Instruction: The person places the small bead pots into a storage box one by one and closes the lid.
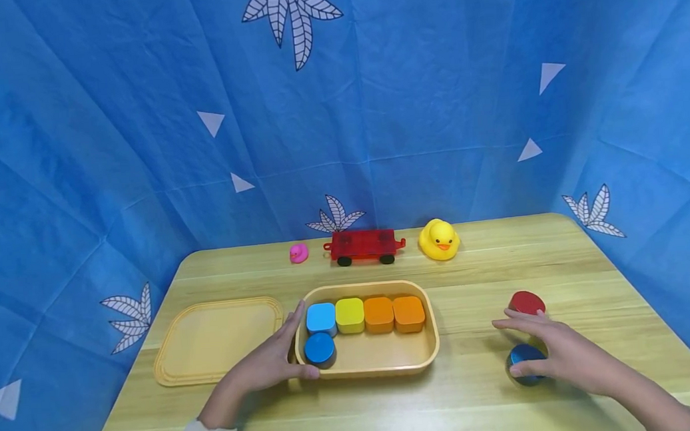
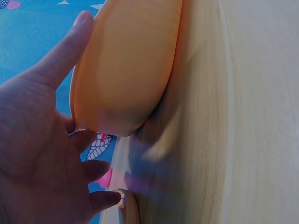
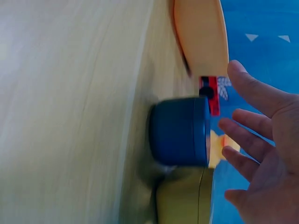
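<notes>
A shallow tan box holds a light blue block, a yellow block, two orange blocks and a round blue-topped block. My left hand touches the box's left end, its index finger along that side and its thumb at the near wall. On the right, my right hand hovers with spread fingers over a dark blue round block, apart from it in the right wrist view. Beside that stands a yellowish block, mostly hidden in the head view. Just behind is a red round block.
A flat tan lid lies left of the box. Along the table's back edge stand a small pink duck, a red toy wagon and a yellow duck. A blue curtain hangs behind the table.
</notes>
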The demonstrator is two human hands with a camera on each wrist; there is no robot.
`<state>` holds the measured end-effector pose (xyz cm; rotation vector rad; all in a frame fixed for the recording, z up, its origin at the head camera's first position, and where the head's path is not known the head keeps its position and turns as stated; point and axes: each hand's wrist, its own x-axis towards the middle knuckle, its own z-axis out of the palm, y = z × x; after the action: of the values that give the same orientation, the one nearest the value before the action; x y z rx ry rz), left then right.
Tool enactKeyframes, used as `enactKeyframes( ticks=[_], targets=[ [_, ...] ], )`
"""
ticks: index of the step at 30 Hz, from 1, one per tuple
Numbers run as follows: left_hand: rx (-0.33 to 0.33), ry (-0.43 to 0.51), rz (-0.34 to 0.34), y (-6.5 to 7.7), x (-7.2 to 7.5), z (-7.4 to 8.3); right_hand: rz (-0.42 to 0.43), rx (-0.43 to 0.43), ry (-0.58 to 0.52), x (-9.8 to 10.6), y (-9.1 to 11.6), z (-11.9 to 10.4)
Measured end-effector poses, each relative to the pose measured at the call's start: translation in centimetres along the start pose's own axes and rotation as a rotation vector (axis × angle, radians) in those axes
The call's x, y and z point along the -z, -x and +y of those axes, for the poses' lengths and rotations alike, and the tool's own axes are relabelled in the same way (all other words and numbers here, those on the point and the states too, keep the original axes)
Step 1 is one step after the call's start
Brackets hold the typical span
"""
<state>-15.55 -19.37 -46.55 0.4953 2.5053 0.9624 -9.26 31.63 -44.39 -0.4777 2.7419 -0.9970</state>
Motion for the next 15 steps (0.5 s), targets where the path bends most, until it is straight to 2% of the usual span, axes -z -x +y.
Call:
enactKeyframes(
  ticks=[7, 15],
  targets=[
    [0.001, -0.004, 0.006, -0.1, 0.0, 0.0, -0.039, -0.028, 0.029, 0.4, 1.0, 1.3],
    [0.009, 0.0, 0.004, -0.1, 0.0, 0.0, -0.076, 0.026, 0.086, 0.2, 1.3, 1.9]
  ],
)
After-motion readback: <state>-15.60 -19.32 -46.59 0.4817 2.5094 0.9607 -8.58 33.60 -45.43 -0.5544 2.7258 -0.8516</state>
